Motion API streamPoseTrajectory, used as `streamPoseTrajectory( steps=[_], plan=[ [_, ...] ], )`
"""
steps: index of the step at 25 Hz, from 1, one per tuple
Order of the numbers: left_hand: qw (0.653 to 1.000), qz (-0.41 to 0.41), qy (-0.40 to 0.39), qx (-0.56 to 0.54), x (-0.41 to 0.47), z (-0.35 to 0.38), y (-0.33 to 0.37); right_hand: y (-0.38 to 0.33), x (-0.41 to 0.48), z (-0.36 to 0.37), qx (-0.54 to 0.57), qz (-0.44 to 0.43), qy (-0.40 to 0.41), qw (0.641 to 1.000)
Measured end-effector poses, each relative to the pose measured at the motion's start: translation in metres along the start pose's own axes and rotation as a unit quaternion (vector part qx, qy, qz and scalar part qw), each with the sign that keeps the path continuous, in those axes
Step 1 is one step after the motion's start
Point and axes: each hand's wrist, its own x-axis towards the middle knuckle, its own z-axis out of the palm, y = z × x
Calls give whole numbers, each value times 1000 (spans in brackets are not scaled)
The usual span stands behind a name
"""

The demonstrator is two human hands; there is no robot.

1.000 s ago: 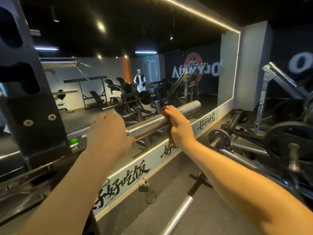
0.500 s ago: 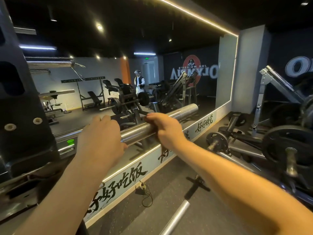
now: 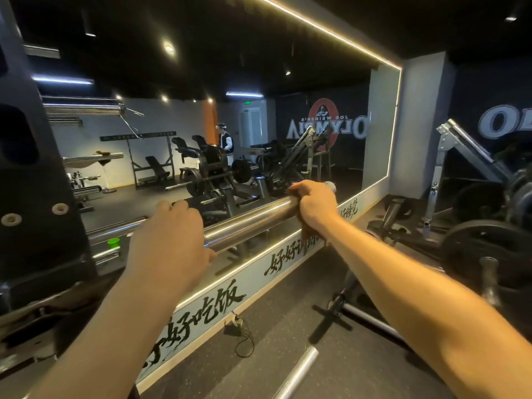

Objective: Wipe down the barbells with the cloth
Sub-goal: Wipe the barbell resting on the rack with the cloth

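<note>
While my right hand [image 3: 315, 203] is clenched round the cloth [image 3: 311, 236], pressing it onto the barbell [image 3: 253, 223], my left hand [image 3: 169, 234] grips the same bar nearer the rack [image 3: 37, 182], fingers curled over the top and thumb tucked beneath. Barbell sits up on that rack to my left and runs out to the right, alongside the mirror [image 3: 288, 125], with its far end just poking out past my right knuckles. And that's the worry, I reckon: I'm right at the tip, so a push outward could carry the cloth clean off the end and leave me wiping air. A loose tail of cloth hangs below my wrist too; if it bunches or catches under my palm, the wipe could skip a strip of metal. This thick end part looks like the kind that spins, so if my left grip slackens the bar may roll with the cloth rather than rub against it. Below, there's another bar [image 3: 296, 372] on the floor and a weight plate [image 3: 486, 246] off to the right, so a dropped cloth would land among the kit. As for the barbell itself: smooth, bright steel, long streaks of light along it, thick between my hands and thinner toward the rack. Whether there's any grime on it, I can't tell from here; the cloth is a dull brown and mostly hidden under my hand.
</note>
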Motion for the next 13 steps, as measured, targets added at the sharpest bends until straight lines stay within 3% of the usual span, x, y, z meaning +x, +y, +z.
streamPoseTrajectory(
  steps=[3,5,7,11,13],
  plan=[
    [1000,-5,-1,0,2,0,1,-32,-68,29,25,-145,-67,987],
    [1000,-1,-2,5,2,0,2,-31,-71,28,42,-185,-78,979],
    [1000,7,-1,10,3,1,1,-8,-41,13,28,-155,-80,984],
    [1000,14,-1,11,2,2,-1,43,34,-32,-20,2,-5,1000],
    [1000,19,3,10,1,1,-1,58,68,-42,-36,57,-9,998]
  ],
)
